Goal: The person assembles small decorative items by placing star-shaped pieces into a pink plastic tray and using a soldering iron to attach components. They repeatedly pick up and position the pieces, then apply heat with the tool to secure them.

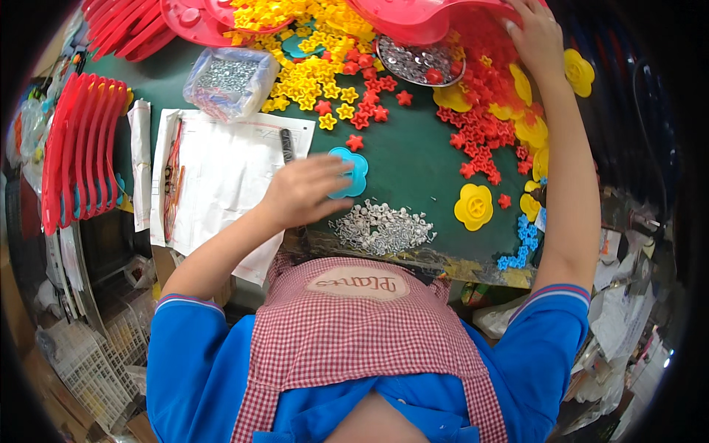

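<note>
My right hand (536, 40) reaches to the top of the view and grips the edge of a large curved red plastic panel (399, 19). Part of that panel and some fingers run out of the picture. My left hand (310, 188), blurred, hovers with fingers apart over the left side of a light-blue plastic flower (354, 177); whether it touches the flower is unclear. A pile of small metal and white rivet-like pieces (385, 227) lies near the table's front edge. One red star piece (355, 142) rests just beyond the blue flower.
Yellow star pieces (310, 83) and red star pieces (479, 138) spread over the green table (410, 149). A bowl of metal parts (421, 61), a bagged box of fasteners (227, 77), papers (221, 177), a yellow flower (473, 207) and stacked red panels (83, 155) stand around.
</note>
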`<state>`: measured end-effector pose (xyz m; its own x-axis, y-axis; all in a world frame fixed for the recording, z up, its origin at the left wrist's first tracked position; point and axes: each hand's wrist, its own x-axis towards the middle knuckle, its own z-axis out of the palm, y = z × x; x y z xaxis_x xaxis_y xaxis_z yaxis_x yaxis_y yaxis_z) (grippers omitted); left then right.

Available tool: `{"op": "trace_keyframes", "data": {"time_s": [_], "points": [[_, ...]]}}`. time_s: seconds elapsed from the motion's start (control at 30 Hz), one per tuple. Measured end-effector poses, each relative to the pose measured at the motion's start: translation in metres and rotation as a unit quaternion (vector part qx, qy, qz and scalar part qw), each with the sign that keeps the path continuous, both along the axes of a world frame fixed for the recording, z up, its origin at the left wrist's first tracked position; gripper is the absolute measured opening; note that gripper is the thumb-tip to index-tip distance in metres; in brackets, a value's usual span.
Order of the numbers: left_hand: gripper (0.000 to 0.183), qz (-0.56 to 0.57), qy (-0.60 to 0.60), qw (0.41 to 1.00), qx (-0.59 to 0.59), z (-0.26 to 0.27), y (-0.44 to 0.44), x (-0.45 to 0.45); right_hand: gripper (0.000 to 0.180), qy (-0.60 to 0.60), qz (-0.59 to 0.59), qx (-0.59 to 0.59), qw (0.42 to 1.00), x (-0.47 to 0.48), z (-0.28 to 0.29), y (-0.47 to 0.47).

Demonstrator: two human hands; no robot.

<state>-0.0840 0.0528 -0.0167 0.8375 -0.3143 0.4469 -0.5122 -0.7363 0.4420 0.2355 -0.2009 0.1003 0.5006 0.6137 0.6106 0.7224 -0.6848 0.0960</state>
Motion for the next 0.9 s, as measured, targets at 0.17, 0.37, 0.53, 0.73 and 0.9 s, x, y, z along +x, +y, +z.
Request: {"op": "trace_keyframes", "data": {"time_s": [0.17, 0.37, 0.53, 0.73, 0.9], "points": [[0.036, 0.172, 0.081, 0.802, -0.566, 0.069, -0.014, 0.096, 0.015, -0.028, 0.03, 0.009, 0.999, 0.032, 0.0, -0.003], [0.044, 0.1, 0.173, 0.666, -0.719, 0.099, 0.026, 0.13, 0.011, -0.051, 0.157, 0.062, 0.984, -0.05, 0.027, 0.021], [0.044, 0.136, 0.16, 0.682, -0.701, 0.071, 0.012, 0.036, 0.05, -0.002, 0.012, 0.14, 0.99, -0.17, -0.021, -0.062], [0.061, 0.233, 0.263, 0.711, -0.609, 0.019, -0.004, -0.028, 0.061, 0.549, -0.006, 0.561, 0.619, -0.23, -0.077, -0.094], [0.059, 0.241, 0.255, 0.835, -0.423, 0.007, -0.017, -0.013, 0.059, 0.565, -0.093, 0.461, 0.678, -0.237, -0.11, -0.115]]}}
